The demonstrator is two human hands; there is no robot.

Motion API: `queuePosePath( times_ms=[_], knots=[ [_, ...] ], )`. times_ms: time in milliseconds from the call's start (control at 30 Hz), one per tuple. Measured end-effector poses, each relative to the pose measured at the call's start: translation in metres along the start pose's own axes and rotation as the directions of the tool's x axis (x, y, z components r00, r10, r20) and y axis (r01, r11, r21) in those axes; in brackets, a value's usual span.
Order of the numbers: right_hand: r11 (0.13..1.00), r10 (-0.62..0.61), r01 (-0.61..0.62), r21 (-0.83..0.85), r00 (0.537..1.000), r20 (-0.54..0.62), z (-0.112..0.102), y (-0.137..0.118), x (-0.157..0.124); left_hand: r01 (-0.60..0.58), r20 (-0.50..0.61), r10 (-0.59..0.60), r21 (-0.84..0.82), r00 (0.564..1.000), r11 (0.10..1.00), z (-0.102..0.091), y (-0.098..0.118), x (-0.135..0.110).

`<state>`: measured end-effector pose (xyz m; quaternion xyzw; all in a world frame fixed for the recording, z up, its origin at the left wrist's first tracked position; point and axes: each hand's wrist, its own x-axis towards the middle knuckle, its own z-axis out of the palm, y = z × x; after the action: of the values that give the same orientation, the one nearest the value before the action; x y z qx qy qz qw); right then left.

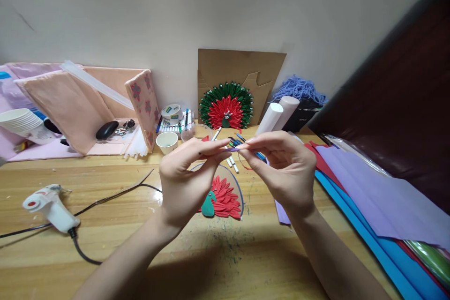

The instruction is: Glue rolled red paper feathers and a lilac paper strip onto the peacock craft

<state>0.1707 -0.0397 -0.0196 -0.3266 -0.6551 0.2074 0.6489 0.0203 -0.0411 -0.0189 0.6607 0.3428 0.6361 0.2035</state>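
Between the fingertips of my two hands is a small purple piece (233,149), seen edge-on; its material is hard to make out, though its colour is like the purple sheets nearby. My left hand (190,173) pinches one end between thumb and fingers. At the other end, my right hand (284,164) pinches it in the same way. Below them on the table lies a round cardboard disc (235,179) with a blue edge, bearing red petals (227,199) and a green bird-shaped piece (208,205). My left hand and wrist hide part of the disc.
A white glue gun (52,208) with a black cord lies at the left. Behind stand a paper cup (167,142), markers (234,165), a red-and-green peacock craft (227,103) against cardboard (239,63), and white rolls (270,119). Purple and blue sheets (379,192) fill the right side.
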Motion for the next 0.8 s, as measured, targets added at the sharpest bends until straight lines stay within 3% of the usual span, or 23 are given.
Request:
queuePosePath(
  times_ms=[200, 400, 667, 800],
  knots=[
    [1.000, -0.024, 0.025, -0.016, 0.997, 0.073, -0.0016, 0.0022, 0.0016, -0.080, 0.080, 0.070, 0.118, 0.994, 0.990, -0.0017, 0.0029, 0.0022],
    [1.000, 0.019, -0.019, -0.001, 0.991, 0.129, -0.0043, 0.0020, 0.0035, -0.099, 0.101, 0.088, 0.118, 0.991, 0.988, 0.0005, 0.0032, 0.0008],
    [0.999, -0.023, 0.024, -0.025, 0.998, 0.053, -0.0035, 0.0005, 0.0021, 0.031, 0.134, -0.040, 0.066, 0.990, 0.997, 0.0016, 0.0061, -0.0017],
    [0.999, -0.041, 0.043, -0.030, 0.996, 0.074, -0.0045, -0.0008, 0.0028, 0.082, 0.126, -0.090, 0.069, 0.988, 0.994, 0.0015, 0.0081, -0.0024]
  ],
)
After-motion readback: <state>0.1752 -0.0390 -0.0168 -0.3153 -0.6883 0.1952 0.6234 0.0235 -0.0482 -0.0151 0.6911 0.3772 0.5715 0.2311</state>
